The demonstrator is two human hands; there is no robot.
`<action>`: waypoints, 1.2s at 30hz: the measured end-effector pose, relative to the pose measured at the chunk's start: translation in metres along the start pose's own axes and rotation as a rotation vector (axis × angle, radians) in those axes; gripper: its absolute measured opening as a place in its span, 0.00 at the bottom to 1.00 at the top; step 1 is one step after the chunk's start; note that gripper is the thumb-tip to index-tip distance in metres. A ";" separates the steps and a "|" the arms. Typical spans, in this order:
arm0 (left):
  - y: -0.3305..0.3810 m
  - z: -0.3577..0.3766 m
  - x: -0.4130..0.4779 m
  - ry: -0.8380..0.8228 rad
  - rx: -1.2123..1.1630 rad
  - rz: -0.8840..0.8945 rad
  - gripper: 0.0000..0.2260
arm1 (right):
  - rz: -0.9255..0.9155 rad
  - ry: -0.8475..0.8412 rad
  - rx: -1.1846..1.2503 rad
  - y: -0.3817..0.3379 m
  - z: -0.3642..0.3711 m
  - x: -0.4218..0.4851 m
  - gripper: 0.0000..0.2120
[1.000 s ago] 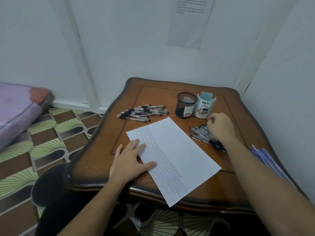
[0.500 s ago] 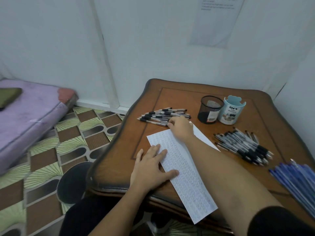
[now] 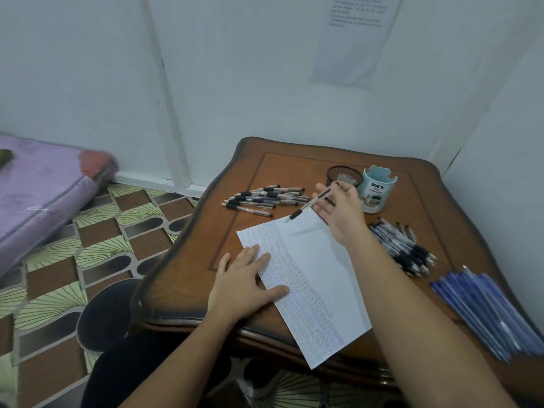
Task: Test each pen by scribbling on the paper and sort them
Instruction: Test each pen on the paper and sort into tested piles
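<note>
Two bare hands over a brown wooden worktop [image 3: 182,278]. Left hand [image 3: 241,285]: flat, fingers straight and spread, palm on the wood, fingers and thumb pressing the left edge of the white sheet of paper [image 3: 321,269]. The sheet lies at a slant mid-worktop, its near corner reaching past the near rim. Its left part is filled with rows of small faint scribbles and its right strip is blank. Right hand [image 3: 343,213]: raised above the sheet's far corner, pinching a clear-barrelled pen with black grip [image 3: 309,205] between thumb and fingertips, other fingers loosely extended. The pen is slanted, with its grip end low and to the left over the sheet's far edge. Cannot tell whether the tip touches; its shadow falls on the sheet just nearer. Far left of the sheet, and apart from it: loose pile of clear black-grip pens [image 3: 265,197], roughly parallel. Right of the sheet: second pile of black-grip pens [image 3: 403,248], beside the right forearm. Near right edge: bundle of blue pens [image 3: 485,313]. Far side: black mesh pen cup [image 3: 343,174] and pale blue cup marked "DIY" [image 3: 378,189], side by side, the right hand partly in front of the mesh cup. Off the worktop: purple mattress [image 3: 38,195] on the patterned tile floor [image 3: 88,251] at left, and a printed notice [image 3: 356,39] on the white wall.
</note>
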State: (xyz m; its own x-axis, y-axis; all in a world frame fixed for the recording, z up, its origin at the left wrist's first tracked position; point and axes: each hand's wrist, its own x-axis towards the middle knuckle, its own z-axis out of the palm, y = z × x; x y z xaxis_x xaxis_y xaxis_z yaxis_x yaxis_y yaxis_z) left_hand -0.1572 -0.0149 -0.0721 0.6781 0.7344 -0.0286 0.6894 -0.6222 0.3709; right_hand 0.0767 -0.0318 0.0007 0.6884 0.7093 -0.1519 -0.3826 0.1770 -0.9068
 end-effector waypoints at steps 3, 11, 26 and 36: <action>0.002 -0.001 0.000 0.007 -0.008 -0.002 0.38 | -0.043 0.039 0.106 -0.010 -0.013 -0.020 0.07; 0.003 -0.002 -0.001 0.001 0.006 0.002 0.38 | -0.095 0.064 -0.025 -0.018 -0.042 -0.059 0.07; 0.000 0.003 0.001 0.024 0.035 0.013 0.41 | 0.064 -0.086 -0.349 0.022 -0.111 -0.123 0.19; -0.002 0.005 0.002 0.036 0.032 0.029 0.39 | -0.189 -0.104 -0.595 0.042 -0.117 -0.135 0.20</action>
State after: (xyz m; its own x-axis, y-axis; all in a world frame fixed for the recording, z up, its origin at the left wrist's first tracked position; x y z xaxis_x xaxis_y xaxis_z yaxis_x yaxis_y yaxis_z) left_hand -0.1561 -0.0137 -0.0776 0.6885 0.7250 0.0152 0.6781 -0.6511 0.3411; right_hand 0.0399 -0.1996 -0.0631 0.6355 0.7708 0.0445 0.1688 -0.0825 -0.9822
